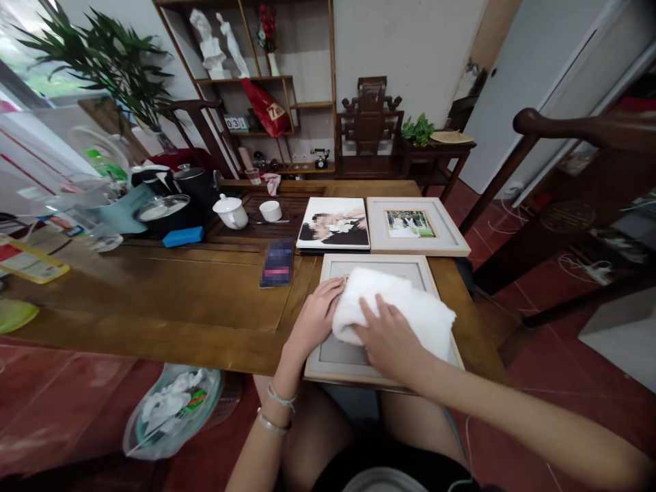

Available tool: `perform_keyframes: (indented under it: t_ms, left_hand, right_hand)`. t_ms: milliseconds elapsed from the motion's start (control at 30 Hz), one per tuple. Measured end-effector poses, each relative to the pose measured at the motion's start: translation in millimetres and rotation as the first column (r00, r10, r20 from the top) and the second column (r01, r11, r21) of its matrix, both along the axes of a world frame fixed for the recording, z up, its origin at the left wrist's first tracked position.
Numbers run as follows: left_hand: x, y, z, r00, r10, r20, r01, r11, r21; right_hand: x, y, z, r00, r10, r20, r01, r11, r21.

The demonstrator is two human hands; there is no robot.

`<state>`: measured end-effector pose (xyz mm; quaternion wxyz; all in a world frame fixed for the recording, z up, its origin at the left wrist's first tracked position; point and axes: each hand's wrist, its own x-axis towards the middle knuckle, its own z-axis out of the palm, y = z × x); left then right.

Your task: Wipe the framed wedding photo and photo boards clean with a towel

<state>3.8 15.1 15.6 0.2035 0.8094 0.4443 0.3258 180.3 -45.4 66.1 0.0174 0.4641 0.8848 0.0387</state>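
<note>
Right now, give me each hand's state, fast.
Left hand: open, over the picture frame, at the edge of the white cloth.
Right hand: on the white cloth, fingers apart; whether it grips cannot be told.

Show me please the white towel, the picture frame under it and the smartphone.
White towel [421,313]: head view, its upper surface.
Picture frame [375,258]: head view, its far rim.
Smartphone [277,263]: head view, middle of its screen.

"What carries things?"
"A wooden table [205,294], across the middle."
"On it?"
"A phone [277,263] near centre, a blue block [183,237] left of centre, picture frames [348,355] right of centre."
</note>
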Motion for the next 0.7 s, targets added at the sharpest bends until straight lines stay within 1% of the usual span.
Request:
perform_keyframes:
  t_ms: [67, 133, 233, 300, 367, 433, 500, 567, 633, 700]
  left_hand:
    - [0, 1, 0.8, 1.0, 0.0, 0.011, 0.0, 1.0, -0.016]
    - [0, 3, 0.8, 1.0, 0.004, 0.019, -0.003, 1.0, -0.023]
    - [-1, 5, -0.2, 1.0, 0.013, 0.022, -0.012, 1.0, -0.024]
    - [-1, 5, -0.7, 0.999, 0.019, 0.027, -0.018, 1.0, -0.02]
    - [-1, 4, -0.8, 1.0, 0.016, 0.027, -0.015, 1.0, -0.014]
    - [-1, 3, -0.7, 1.0, 0.006, 0.009, -0.006, 1.0, -0.002]
    - [-1, 2, -1.0, 1.0, -0.005, -0.013, 0.005, 1.0, 0.017]
    - [-2, 2, -2.1, 1.0, -0.014, -0.023, 0.015, 0.999, 0.039]
    - [-2, 2, -3.7, 0.999, -0.021, -0.026, 0.023, 0.998, 0.056]
    - [-2, 2, -5.1, 0.999, -0.028, -0.034, 0.03, 0.997, 0.064]
  right_hand:
    - [-15, -18, 1.0, 1.0, 0.009, 0.012, -0.009, 1.0, -0.015]
    - [-25, -34, -1.5, 0.999, 0.047, -0.023, -0.046, 0.999, 0.024]
    - [-33, -53, -13.4, 0.982, 0.153, -0.115, -0.132, 0.977, 0.17]
    - [-35, -62, -23.1, 0.967, 0.196, -0.165, -0.143, 0.947, 0.287]
    - [-32, -66, -29.2, 0.95, 0.23, -0.212, -0.145, 0.924, 0.355]
    - [-20, -68, -29.3, 0.935, 0.246, -0.256, -0.149, 0.926, 0.346]
    - [0, -67, -23.5, 0.932, 0.224, -0.285, -0.148, 0.953, 0.263]
    - [27, -64, -14.6, 0.944, 0.159, -0.288, -0.116, 0.98, 0.159]
    - [55, -57, -5.7, 0.961, 0.096, -0.258, -0.074, 0.993, 0.092]
    - [79, -42, 1.4, 0.973, 0.063, -0.223, -0.039, 0.993, 0.109]
